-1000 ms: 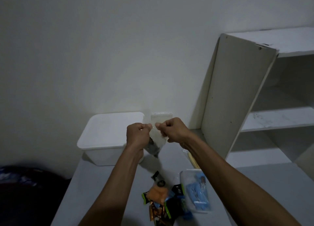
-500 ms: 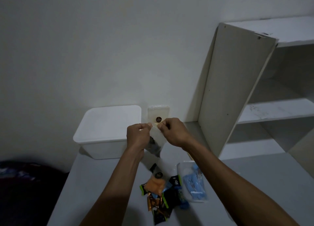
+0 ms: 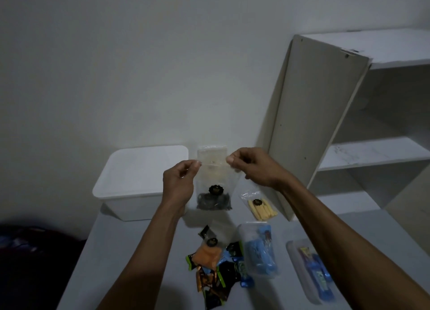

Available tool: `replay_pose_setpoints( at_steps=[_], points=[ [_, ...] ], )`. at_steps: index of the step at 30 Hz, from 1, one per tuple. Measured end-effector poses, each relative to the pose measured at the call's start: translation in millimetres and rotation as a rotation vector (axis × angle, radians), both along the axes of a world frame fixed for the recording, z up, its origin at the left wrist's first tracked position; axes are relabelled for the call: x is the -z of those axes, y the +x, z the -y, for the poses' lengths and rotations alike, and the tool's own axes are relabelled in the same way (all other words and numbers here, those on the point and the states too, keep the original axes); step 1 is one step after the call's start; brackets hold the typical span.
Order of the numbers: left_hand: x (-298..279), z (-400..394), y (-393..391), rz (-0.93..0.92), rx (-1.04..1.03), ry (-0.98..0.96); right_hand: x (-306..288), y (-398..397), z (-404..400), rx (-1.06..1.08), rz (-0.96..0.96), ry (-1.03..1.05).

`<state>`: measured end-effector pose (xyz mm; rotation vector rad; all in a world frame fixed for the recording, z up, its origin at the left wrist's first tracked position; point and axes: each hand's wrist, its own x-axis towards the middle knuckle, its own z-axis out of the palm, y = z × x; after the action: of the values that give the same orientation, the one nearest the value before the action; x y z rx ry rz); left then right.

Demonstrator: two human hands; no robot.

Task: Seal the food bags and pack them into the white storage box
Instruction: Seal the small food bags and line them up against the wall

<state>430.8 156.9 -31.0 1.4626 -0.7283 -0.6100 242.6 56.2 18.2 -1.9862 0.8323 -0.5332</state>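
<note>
I hold a clear food bag upright in the air, dark snacks at its bottom and a black round label on its front. My left hand pinches the bag's top left edge and my right hand pinches the top right edge. Behind the bag, at the table's far left, stands the white storage box with its lid on. A second clear bag of yellow sticks lies on the table to the right. A heap of small snack packets lies nearer to me.
A clear tub with blue packets sits by the heap, and another clear tub lies at the right. A white shelf unit stands on the table at the right. The wall is close behind the box.
My hands have moved apart along the bag's top edge, from pinching close together at its middle to its two corners. The view has tilted down, showing more of the table.
</note>
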Motion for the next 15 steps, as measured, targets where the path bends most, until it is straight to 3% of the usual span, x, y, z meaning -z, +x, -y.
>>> replay_pose_setpoints(
  at_steps=[7,15],
  points=[
    [9.7,11.6,-3.1,-0.121,-0.034,0.036,46.8,-6.3,5.2,0.252,0.189,0.038],
    [58.8,42.4,-10.7,-0.027,-0.077,0.149,101.1,1.4,36.2,0.347,0.189,0.091]
  ],
)
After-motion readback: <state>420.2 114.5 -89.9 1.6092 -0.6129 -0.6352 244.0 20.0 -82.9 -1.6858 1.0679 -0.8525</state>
